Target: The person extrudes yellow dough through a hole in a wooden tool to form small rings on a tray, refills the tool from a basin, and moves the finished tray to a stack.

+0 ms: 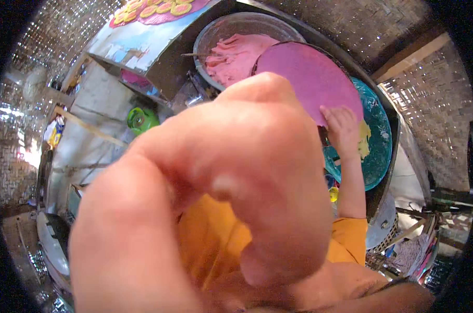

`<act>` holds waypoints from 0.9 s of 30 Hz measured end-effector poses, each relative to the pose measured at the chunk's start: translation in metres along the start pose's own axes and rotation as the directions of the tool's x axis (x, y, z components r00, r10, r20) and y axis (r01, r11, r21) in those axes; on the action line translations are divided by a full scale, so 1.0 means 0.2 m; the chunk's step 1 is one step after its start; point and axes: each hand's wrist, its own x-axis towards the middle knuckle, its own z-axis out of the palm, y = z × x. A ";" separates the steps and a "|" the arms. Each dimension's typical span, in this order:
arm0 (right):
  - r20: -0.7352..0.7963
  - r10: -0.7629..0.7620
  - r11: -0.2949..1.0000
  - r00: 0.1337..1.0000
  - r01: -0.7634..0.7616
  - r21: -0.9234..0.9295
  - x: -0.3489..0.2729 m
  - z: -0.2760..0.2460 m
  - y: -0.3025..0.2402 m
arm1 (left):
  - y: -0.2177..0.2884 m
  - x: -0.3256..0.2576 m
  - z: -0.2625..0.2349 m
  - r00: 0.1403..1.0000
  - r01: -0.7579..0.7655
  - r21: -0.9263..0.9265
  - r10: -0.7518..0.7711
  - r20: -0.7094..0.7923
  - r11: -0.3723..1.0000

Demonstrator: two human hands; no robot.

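My left hand (247, 141) is raised very close in front of me and fills the middle of the view. It is bent at the wrist with the fingers curled down; they are blurred, and the palm is hidden. Farther off on the right, my right hand (343, 133) grips the edge of a flat, round purple-pink tray (309, 78) with a dark rim. Its fingers lie over the edge. This tray rests partly over a grey basin (247, 23) of pink dough (236, 55) and partly over a teal basin (374, 156), where a yellow lump (365, 138) shows.
At the upper left, a box-like stand (127, 47) bears several round yellow-and-pink pieces (163, 8). A green container (142, 120) stands below it. Woven walls (351, 23) surround the space. A metal pot (380, 229) is at the lower right.
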 end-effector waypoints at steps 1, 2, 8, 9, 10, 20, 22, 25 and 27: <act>0.048 0.021 1.000 0.999 -0.021 -0.006 -0.05 0.05 0.01 | 0.01 -0.01 0.02 0.999 0.000 0.028 0.001 -0.043 1.000; 0.096 0.040 0.999 0.995 -0.039 -0.013 -0.08 0.10 0.02 | 0.02 -0.03 0.05 0.996 0.001 0.059 0.004 -0.091 0.998; 0.329 0.357 0.933 0.874 -0.314 -0.176 -0.27 0.21 0.06 | 0.04 -0.01 0.03 0.992 0.044 -0.012 -0.045 -0.116 0.999; 0.374 0.378 0.925 0.847 -0.336 -0.175 -0.24 0.23 0.06 | 0.05 0.00 0.01 0.995 0.036 -0.037 -0.040 -0.090 0.999; 0.384 0.372 0.928 0.845 -0.331 -0.172 -0.23 0.23 0.05 | 0.06 -0.01 -0.01 0.997 0.038 -0.048 -0.041 -0.066 0.998; 0.572 0.112 0.664 0.813 -0.489 0.566 0.09 0.13 -0.62 | 0.12 -0.05 -0.21 0.998 -0.036 -0.067 0.032 -0.056 0.997; 0.632 -0.075 0.724 0.771 -0.394 0.567 0.08 0.36 -0.72 | 0.15 -0.06 -0.23 0.998 -0.047 -0.045 0.045 -0.051 0.998; 0.812 0.021 0.799 0.584 -0.498 0.337 -0.02 0.80 -0.75 | 0.19 -0.06 -0.33 0.998 -0.018 -0.037 0.020 0.065 0.999; 0.816 0.103 0.838 0.570 -0.491 0.237 -0.07 0.99 -0.79 | 0.25 -0.08 -0.38 0.986 -0.052 -0.001 0.051 0.160 0.999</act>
